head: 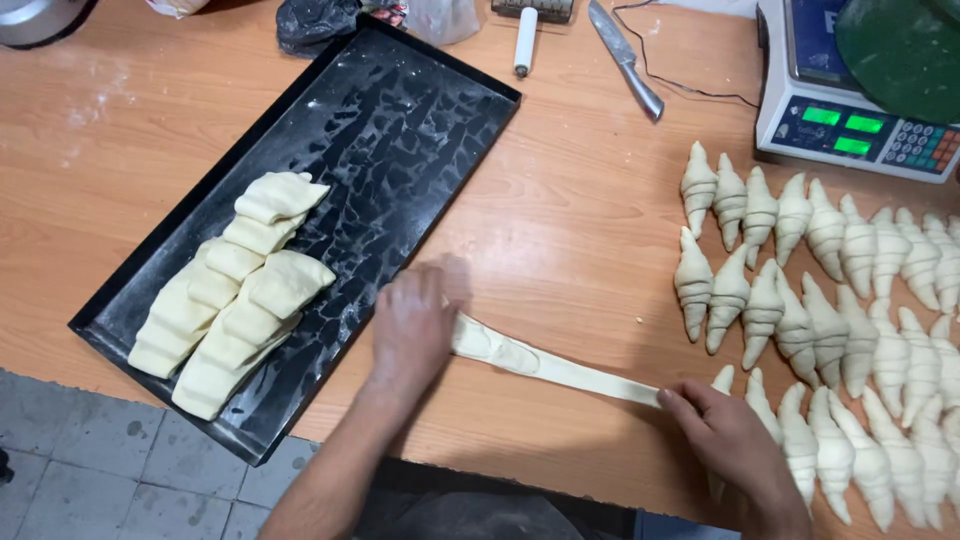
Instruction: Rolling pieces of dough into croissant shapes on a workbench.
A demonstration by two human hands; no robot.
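A long thin triangle of pale dough [560,367] lies stretched across the wooden table [570,200]. My left hand [415,325] presses flat on its wide end, fingers blurred. My right hand [725,440] pinches the narrow tip at the right. To the left, a black baking tray [400,120] carries two overlapping rows of cut dough triangles [235,290]. On the right, several rolled raw croissants [830,300] lie in three rows.
A digital scale [850,110] with a green dish stands at the back right. A knife [628,60] and a white-handled roller [525,38] lie at the back edge. Black bag and metal bowl sit at the top left. Grey floor tiles show below.
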